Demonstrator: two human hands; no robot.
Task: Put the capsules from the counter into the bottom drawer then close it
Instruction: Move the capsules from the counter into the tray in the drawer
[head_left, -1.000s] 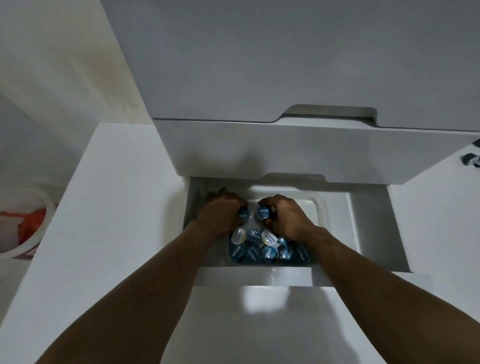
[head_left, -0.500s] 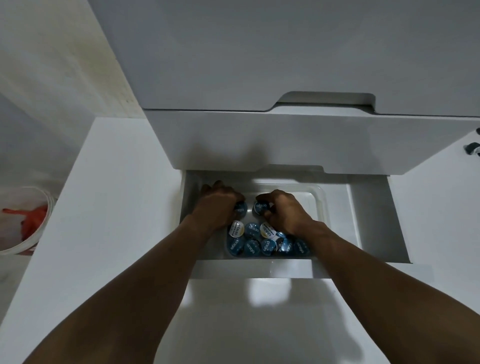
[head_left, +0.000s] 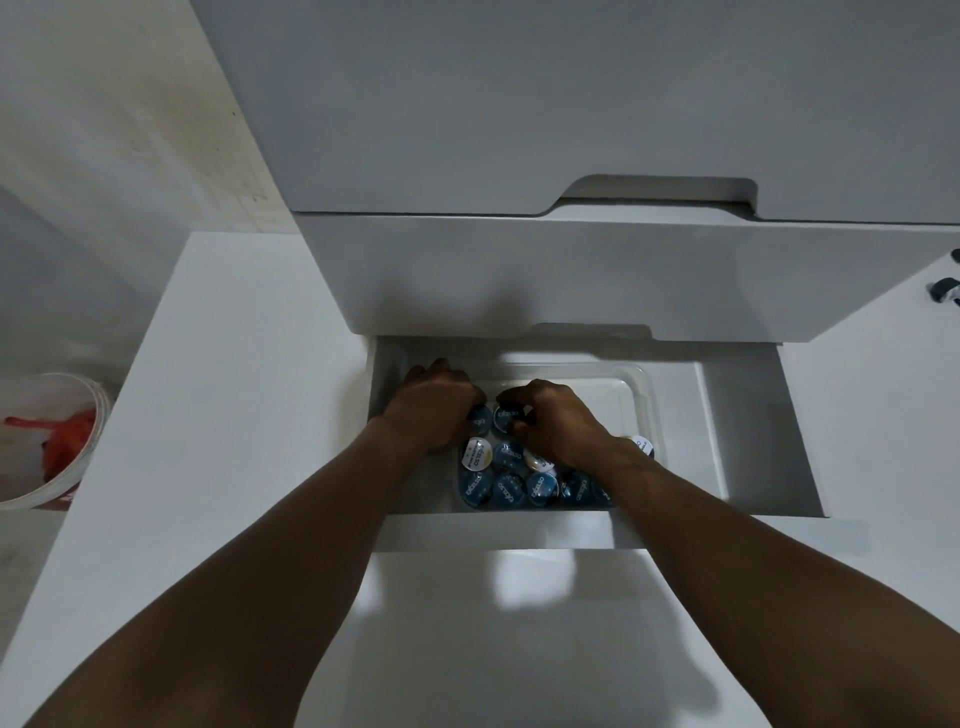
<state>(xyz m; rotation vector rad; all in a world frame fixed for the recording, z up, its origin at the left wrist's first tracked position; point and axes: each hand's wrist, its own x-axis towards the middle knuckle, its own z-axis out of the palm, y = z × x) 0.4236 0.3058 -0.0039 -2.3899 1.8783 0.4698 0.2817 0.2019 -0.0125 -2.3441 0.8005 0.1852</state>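
A white bottom drawer (head_left: 691, 441) stood pulled open beneath two closed pale grey drawer fronts (head_left: 571, 275). Inside it, against its left wall, sat a clear rectangular plastic tray (head_left: 645, 387). The small round foil-lidded capsules (head_left: 511, 480) lay packed together in the tray's near left corner, lids up. Most were blue, and a few were white, including one (head_left: 640, 446) by the tray's right wall.

Both bare forearms reached in over the drawer's near edge. The left hand (head_left: 436, 410) hovered at the tray's left edge with its fingers curled downward around a blue-lidded capsule (head_left: 479, 420). Its knuckles hid how firmly it gripped. Just beside it, the right hand (head_left: 556, 426) pinched a second blue-lidded capsule (head_left: 505, 418) between thumb and forefinger, its other fingers bent. The two held capsules almost touched each other, just beyond the packed group. The far and right parts of the tray showed bare plastic.

At the left edge of the view, below the side of the cabinet, stood a white round bucket (head_left: 98, 397) with something red (head_left: 65, 441) inside. At the far right edge, a small dark object (head_left: 943, 290) was too cropped to identify.
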